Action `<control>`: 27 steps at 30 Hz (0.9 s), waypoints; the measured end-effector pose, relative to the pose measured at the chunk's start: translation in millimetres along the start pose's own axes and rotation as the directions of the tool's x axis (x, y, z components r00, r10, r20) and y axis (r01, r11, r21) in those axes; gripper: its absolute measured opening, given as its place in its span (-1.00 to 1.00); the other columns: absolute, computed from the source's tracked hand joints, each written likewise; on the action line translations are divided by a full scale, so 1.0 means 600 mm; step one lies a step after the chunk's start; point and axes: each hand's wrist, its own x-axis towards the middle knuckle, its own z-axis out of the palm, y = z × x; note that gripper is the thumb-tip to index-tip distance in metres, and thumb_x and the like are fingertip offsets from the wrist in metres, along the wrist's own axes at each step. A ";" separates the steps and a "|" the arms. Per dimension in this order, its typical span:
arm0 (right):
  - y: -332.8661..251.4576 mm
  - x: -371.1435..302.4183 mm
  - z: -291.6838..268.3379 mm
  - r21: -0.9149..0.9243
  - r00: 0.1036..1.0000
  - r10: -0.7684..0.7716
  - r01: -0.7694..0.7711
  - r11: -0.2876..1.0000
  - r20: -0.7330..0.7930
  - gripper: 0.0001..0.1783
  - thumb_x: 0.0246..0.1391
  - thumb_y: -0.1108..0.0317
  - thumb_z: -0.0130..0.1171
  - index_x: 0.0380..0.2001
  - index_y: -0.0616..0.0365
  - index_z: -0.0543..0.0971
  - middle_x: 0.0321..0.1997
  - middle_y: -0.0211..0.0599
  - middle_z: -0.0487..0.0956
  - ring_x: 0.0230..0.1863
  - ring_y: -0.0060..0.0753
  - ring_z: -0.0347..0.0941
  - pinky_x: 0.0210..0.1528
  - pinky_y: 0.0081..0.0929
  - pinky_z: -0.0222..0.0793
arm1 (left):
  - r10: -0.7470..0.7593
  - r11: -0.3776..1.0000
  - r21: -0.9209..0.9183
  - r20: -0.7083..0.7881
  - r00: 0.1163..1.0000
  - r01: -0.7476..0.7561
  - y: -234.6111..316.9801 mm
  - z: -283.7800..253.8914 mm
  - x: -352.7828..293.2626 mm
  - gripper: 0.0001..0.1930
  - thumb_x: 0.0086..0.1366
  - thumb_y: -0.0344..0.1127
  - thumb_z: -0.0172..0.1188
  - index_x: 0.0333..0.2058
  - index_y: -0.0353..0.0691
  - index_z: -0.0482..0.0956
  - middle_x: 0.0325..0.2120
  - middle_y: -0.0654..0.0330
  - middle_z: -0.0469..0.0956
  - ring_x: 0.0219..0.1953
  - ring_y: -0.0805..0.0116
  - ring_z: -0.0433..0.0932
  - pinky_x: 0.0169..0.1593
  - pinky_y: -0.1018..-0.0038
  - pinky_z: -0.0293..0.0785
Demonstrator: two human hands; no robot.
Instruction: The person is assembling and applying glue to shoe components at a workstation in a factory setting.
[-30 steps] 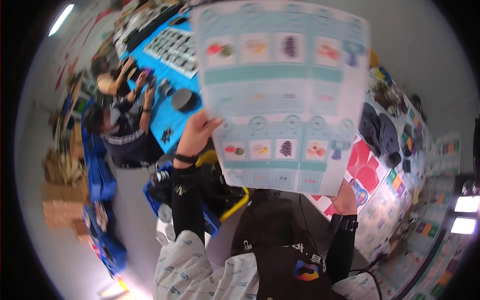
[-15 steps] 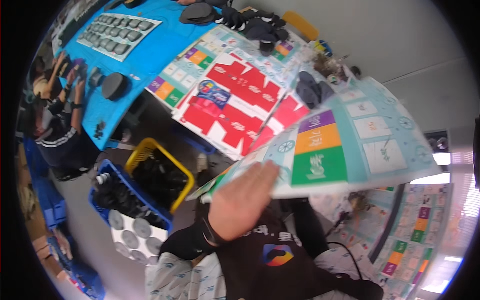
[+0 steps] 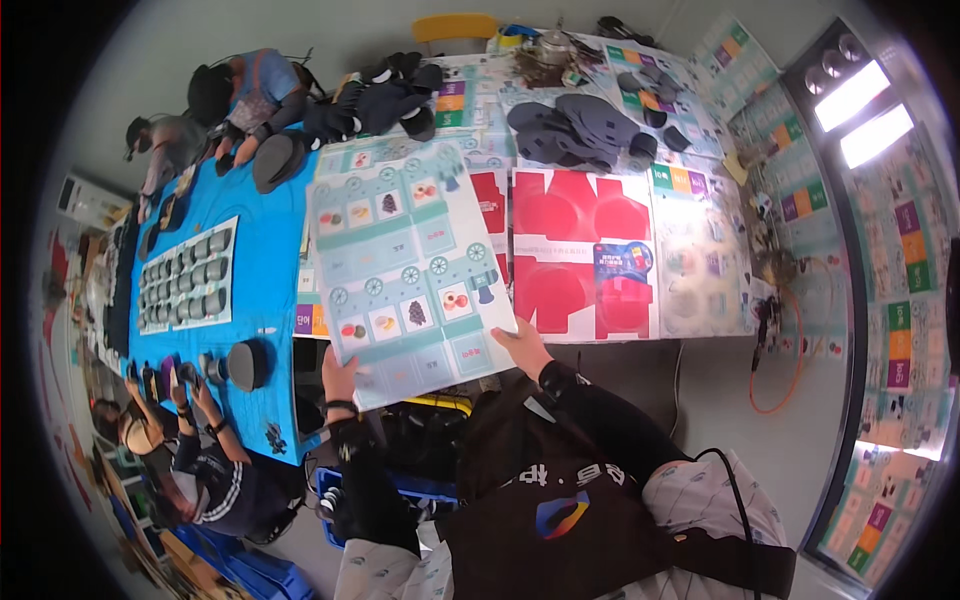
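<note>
A large printed sheet (image 3: 405, 270) in pale green and white, with small fruit pictures and wheel drawings, is held up in front of me at a slant. My left hand (image 3: 341, 376) is closed on its near left corner. My right hand (image 3: 524, 347) grips its near right corner, thumb on the printed face. Behind the sheet lie red-and-white printed sheets (image 3: 560, 205) on the table, partly covered by it. The fingers under the sheet are hidden.
Dark grey curved pieces (image 3: 575, 130) are piled at the table's far side. On the left, a blue-covered table (image 3: 270, 330) bears a card of grey pieces (image 3: 187, 272) and a round dark block (image 3: 247, 365). Several people work around it. A blue crate (image 3: 325, 490) stands below.
My view has swung to the right. The sheet has come round from the right to in front of me, now showing fruit pictures. My right hand, hidden before, is visible on its corner.
</note>
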 end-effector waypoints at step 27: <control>-0.083 -0.160 -0.533 0.067 0.923 0.303 -0.295 0.953 -0.238 -0.76 0.27 0.34 0.18 -0.11 0.28 0.57 -0.26 -0.26 0.68 -0.27 -0.48 0.63 -0.22 -0.55 0.53 | -0.023 0.968 0.244 -0.141 0.990 0.057 0.033 0.306 0.027 -0.43 0.26 -0.06 0.38 0.13 -0.24 0.48 -0.21 0.10 0.64 -0.16 0.20 0.61 -0.12 0.30 0.52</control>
